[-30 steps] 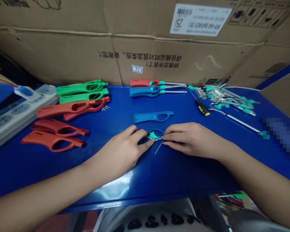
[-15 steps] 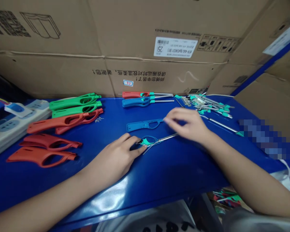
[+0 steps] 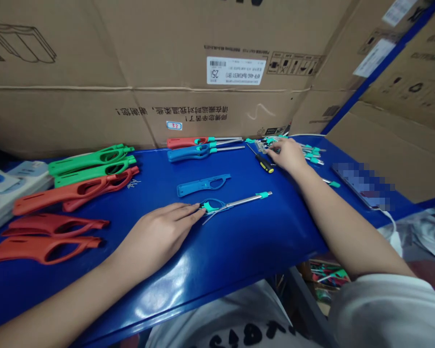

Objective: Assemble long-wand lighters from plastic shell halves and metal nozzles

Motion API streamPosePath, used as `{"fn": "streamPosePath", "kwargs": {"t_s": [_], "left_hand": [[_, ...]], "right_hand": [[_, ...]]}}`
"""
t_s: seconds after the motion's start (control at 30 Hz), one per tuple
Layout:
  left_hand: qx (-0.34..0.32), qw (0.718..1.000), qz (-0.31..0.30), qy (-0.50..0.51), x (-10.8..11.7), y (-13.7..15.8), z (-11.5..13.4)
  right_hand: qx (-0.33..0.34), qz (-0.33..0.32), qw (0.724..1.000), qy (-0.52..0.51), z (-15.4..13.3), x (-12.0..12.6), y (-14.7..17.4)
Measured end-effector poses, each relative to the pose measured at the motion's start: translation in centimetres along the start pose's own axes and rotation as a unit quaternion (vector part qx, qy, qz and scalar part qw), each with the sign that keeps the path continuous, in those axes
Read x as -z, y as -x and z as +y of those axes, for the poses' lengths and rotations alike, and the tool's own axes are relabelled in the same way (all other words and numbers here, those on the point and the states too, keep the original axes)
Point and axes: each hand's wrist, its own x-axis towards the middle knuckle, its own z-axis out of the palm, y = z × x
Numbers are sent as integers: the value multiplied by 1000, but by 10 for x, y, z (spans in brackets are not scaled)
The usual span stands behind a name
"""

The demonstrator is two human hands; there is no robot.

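Note:
My left hand [image 3: 166,229] rests on the table with its fingers pressed on the handle end of a partly assembled gas lighter [image 3: 213,207]. That lighter has a blue shell, a teal trigger and a metal tube [image 3: 242,200] pointing right. Just above it lies a separate blue handle half [image 3: 204,185]. My right hand [image 3: 289,154] reaches into a pile of metal tubes with teal parts [image 3: 313,154] at the back right, fingers bent together. Clear plastic pieces [image 3: 263,146] lie at its fingertips; whatever it pinches is hidden.
Green handle halves [image 3: 90,162] and red ones [image 3: 58,193] lie at left, near a white power strip [image 3: 25,179]. A red lighter [image 3: 188,142] and a blue lighter [image 3: 190,153] lie at the back. A screwdriver [image 3: 264,163] and a phone [image 3: 358,186] are at right. Cardboard [image 3: 94,116] walls the back.
My right hand has moved from beside the tube back and right to the parts pile, uncovering the tube's teal tip and the screwdriver. My left hand stays on the lighter. The view has shifted right.

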Motion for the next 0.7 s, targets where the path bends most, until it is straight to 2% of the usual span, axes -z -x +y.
{"fn": "streamPosePath", "kwargs": {"t_s": [0.17,0.33,0.7], "left_hand": [[-5,1000,4,0,1,0,1],[4,1000,2,2,3,-2,2],[17,999,13,28,2,-1,3]], "right_hand": [[23,55,998,-14,-2,-4,-1],[62,9,998,-30,-4,-10,-1],[-9,25,997,-69,-4,-14,-6]]}}
